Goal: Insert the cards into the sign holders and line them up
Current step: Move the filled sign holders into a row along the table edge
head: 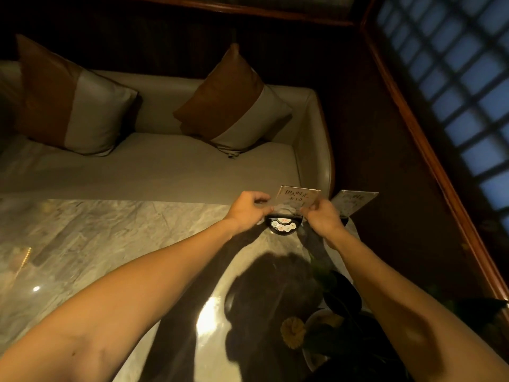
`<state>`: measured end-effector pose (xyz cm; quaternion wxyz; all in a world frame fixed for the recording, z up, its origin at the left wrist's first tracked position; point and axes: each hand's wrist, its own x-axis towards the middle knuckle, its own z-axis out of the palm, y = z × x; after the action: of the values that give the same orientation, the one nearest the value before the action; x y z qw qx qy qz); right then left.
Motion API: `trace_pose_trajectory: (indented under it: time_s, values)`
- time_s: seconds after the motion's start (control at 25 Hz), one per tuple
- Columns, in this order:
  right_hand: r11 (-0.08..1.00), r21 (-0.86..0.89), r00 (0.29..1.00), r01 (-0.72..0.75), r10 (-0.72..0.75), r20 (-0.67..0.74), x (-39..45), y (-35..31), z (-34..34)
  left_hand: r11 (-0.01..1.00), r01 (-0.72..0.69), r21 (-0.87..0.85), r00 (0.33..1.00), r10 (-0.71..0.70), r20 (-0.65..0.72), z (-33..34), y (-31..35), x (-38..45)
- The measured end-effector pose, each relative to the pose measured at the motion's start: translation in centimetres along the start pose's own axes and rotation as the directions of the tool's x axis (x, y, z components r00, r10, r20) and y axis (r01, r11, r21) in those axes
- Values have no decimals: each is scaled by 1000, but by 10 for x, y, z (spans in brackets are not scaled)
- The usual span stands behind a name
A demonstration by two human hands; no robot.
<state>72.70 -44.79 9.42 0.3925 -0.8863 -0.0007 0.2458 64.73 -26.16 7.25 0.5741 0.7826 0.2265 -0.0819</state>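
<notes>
Head view looks down over a marble surface (115, 238) beside a pale sofa (154, 166) with two brown-and-cream cushions, one to the left (68, 97) and one nearer the middle (234, 103). Both bare arms reach forward to the far edge of the surface. The left hand (248, 209) and right hand (321, 217) each pinch a lower side of a clear sign holder (298, 201), which stands upright and tilts slightly away; the left grip closes on its left edge, the right grip on its right edge. A card (296, 197) with handwritten characters sits inside that holder. Its black base (282, 226) carries a small panel of round buttons and rests on the surface just below the hands. A second holder (354, 201), also with a card in it, stands just to the right of the first, angled outward, near the surface's corner. Close to the camera on the right lies a plant (341, 299) with dark leaves and a yellow flower (293, 332). A latticed window (454, 78) fills the upper right.
</notes>
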Motion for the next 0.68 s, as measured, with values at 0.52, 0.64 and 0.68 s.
trace_pose_trajectory:
  time_s: [0.52,0.64,0.68]
  values:
    - [916,-89,911,392,-373,175,-196,-109,119,994,-113,0,966,109,-235,-171,-44,-247]
    - [874,-61,843,482,-444,304,-261,-104,183,996,-82,47,940,93,-329,-204,-90,-310]
    - [867,-54,823,495,-448,348,-280,-97,203,995,-70,65,930,89,-356,-213,-106,-327]
